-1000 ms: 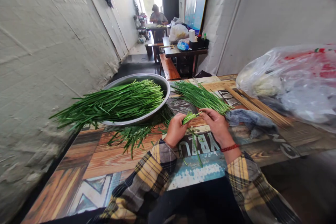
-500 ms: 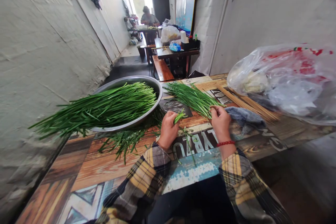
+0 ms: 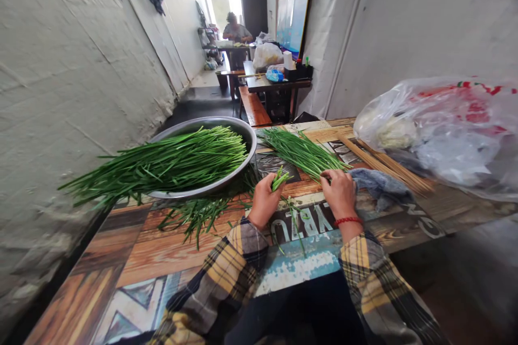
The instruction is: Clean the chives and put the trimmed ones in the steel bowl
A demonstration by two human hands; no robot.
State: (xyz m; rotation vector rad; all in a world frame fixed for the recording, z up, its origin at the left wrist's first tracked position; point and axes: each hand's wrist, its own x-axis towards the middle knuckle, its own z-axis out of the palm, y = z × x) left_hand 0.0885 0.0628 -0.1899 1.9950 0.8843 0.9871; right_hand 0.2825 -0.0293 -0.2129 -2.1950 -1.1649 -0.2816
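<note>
My left hand (image 3: 265, 202) is closed around a small bunch of garlic chives (image 3: 280, 178), whose pale cut ends stick out past the thumb. My right hand (image 3: 339, 191), with a red bead bracelet at the wrist, pinches at the stem ends of a loose pile of garlic chives (image 3: 301, 152) lying on the table. Its fingertips partly hide what they grip. To the left, a metal basin (image 3: 246, 164) holds a large heap of garlic chives (image 3: 182, 159), leaves hanging over its rim. Loose trimmed leaves (image 3: 198, 215) lie below the basin.
A grey-blue cloth (image 3: 380, 186) lies beside my right hand. Behind it are wooden chopsticks (image 3: 378, 161) and a clear plastic bag (image 3: 449, 129). The table (image 3: 133, 259) has a wood-patterned top. Farther back, a person (image 3: 237, 32) is at another table.
My right hand has turned slightly and its fingers have closed in on the stem ends. My left hand keeps its bunch. The whole view has shifted a little.
</note>
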